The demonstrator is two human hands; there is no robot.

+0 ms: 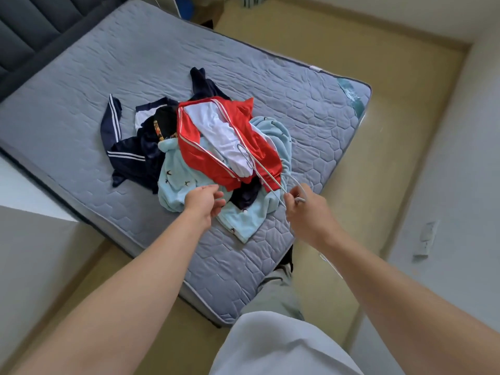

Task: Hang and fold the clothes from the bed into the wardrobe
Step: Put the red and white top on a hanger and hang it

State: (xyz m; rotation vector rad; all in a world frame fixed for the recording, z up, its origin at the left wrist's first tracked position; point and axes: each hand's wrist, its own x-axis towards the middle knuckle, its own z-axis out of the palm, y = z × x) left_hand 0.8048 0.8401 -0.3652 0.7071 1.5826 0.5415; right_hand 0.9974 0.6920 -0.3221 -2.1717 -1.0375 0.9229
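Note:
A heap of clothes lies on the grey quilted mattress [243, 77]. On top is a red jacket [200, 155] with white stripes and a white lining. Under it spreads a light blue fleece garment [176, 174]. Dark navy garments with white stripes [127, 155] lie to the left. My right hand [305, 209] grips a thin white wire hanger [259, 169] at its hook end; the hanger reaches out over the red jacket. My left hand [205, 198] hovers with fingers apart just above the blue garment's near edge, holding nothing.
A dark padded headboard [24, 31] stands at the far left. Beige floor [351, 50] surrounds the bed. A white wall [460, 185] with a socket runs along the right. A white surface [21, 190] sits at the left. My leg stands against the mattress corner.

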